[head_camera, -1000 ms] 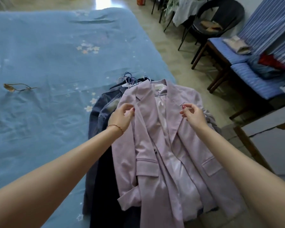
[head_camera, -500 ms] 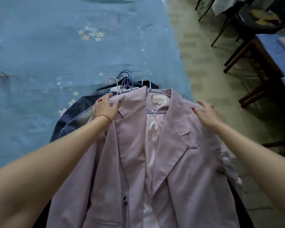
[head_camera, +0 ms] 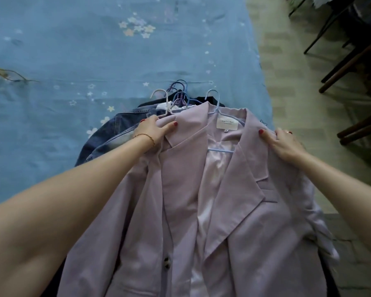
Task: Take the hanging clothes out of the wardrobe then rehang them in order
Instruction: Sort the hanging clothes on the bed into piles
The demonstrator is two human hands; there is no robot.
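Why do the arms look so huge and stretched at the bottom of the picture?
In the head view the wide-angle lens stretches whatever is near the edges, so the forearms balloon while the left hand and right hand, farther in, look normal; the lilac jacket is evenly lit without hard shadows; the chair legs at the right sit in dimmer light and look slightly soft.

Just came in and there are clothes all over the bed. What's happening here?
A person is sorting clothes taken from the wardrobe. Both hands hold a lilac blazer by its shoulders, left hand and right hand. It sits on a pale blue hanger, atop a pile including a denim jacket, on the blue bedspread.
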